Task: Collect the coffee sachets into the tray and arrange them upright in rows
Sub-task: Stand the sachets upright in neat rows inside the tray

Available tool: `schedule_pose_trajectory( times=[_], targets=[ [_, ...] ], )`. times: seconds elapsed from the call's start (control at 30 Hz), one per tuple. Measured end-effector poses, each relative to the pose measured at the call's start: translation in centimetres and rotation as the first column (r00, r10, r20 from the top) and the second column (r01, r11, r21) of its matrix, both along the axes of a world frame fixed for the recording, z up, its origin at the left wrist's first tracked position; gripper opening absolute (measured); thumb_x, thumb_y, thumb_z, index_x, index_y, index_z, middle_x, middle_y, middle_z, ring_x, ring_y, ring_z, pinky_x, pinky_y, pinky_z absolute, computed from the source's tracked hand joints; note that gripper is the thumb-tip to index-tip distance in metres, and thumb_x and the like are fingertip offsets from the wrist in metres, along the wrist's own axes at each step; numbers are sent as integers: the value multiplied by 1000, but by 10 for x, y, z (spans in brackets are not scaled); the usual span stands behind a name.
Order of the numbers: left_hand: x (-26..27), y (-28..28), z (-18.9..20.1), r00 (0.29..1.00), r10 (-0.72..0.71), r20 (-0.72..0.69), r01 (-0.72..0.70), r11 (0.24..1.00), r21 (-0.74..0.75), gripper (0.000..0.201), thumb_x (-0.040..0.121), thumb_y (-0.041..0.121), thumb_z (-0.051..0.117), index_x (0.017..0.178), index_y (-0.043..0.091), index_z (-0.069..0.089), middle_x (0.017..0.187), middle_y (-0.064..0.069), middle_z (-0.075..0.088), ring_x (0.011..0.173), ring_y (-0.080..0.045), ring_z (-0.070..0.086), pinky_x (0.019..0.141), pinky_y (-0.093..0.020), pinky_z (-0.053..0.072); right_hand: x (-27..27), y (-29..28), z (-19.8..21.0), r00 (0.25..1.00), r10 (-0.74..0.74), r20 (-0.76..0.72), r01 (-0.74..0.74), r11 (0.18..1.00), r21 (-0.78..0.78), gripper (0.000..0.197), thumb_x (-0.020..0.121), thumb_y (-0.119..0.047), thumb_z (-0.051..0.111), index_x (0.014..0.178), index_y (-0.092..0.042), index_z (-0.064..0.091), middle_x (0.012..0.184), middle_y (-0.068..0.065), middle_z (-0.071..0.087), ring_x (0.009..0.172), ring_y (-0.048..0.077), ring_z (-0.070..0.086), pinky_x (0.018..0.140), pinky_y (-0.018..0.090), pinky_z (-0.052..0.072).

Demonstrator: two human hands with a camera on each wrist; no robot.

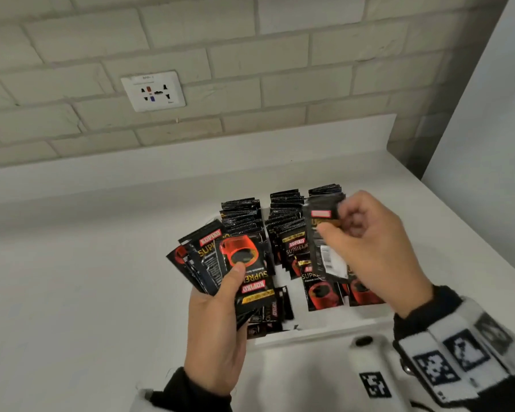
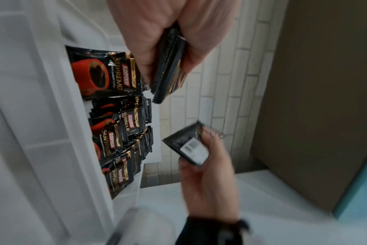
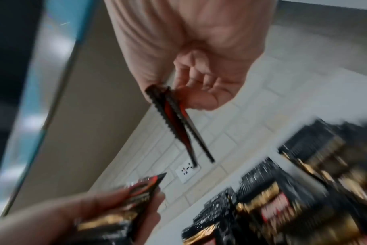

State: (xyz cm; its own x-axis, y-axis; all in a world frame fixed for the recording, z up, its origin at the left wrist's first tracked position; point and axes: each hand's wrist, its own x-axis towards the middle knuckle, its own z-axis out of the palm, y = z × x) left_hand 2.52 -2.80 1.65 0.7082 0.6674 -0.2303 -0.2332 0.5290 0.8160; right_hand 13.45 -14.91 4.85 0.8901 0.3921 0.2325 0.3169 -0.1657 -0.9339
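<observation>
My left hand [image 1: 220, 295] grips a fanned stack of black Kopiko sachets [image 1: 235, 263] just left of the white tray [image 1: 318, 330]; the same stack [image 2: 168, 66] shows edge-on in the left wrist view. My right hand [image 1: 366, 248] pinches two sachets [image 1: 324, 242] above the tray's right rows, seen edge-on as thin strips [image 3: 178, 126] in the right wrist view. Three rows of upright sachets [image 1: 286, 221] fill the tray's far part, and front sachets [image 1: 321, 289] lean forward.
The tray sits on a white counter [image 1: 87, 278] against a brick wall with a socket plate [image 1: 153, 91]. A tall white panel [image 1: 488, 129] stands at the right. A few sachets [image 1: 268, 316] lie flat in the tray's near left corner.
</observation>
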Motion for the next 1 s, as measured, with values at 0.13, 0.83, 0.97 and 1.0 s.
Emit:
schedule_pose_trajectory(
  times=[0.13, 0.83, 0.97, 1.0],
  targets=[
    [3, -12, 3, 999, -42, 4, 41, 997, 64, 26, 90, 9, 49, 113, 9, 60, 94, -11, 73, 78, -19, 70, 60, -25, 57, -21, 28, 5, 911, 308, 275, -192, 905, -379, 20, 77, -13, 60, 74, -21, 42, 51, -6, 43, 45, 9, 40, 48, 26, 37],
    [-11, 13, 8, 965, -260, -42, 263, 956, 127, 24, 64, 4, 61, 83, 14, 72, 86, -13, 73, 71, -24, 71, 51, -31, 56, 10, 29, 3, 851, 446, -276, -489, 866, -107, 40, 77, -19, 70, 111, -33, 53, 104, -6, 63, 89, 8, 64, 79, 14, 51],
    [-12, 14, 6, 963, -256, -90, 267, 953, 144, 30, 64, 0, 62, 92, 8, 67, 85, -15, 73, 65, -24, 70, 42, -26, 50, 11, 33, 4, 808, 521, -275, -572, 806, -152, 39, 77, -7, 70, 102, -34, 55, 104, -5, 66, 87, 16, 68, 82, 27, 55],
    [-12, 15, 5, 964, -246, -97, 258, 955, 146, 32, 63, 0, 62, 94, 7, 66, 85, -14, 73, 64, -24, 70, 42, -26, 50, 11, 35, 4, 802, 531, -274, -586, 789, -185, 39, 78, -6, 70, 100, -35, 55, 102, -5, 66, 85, 16, 68, 80, 30, 56]
  ],
)
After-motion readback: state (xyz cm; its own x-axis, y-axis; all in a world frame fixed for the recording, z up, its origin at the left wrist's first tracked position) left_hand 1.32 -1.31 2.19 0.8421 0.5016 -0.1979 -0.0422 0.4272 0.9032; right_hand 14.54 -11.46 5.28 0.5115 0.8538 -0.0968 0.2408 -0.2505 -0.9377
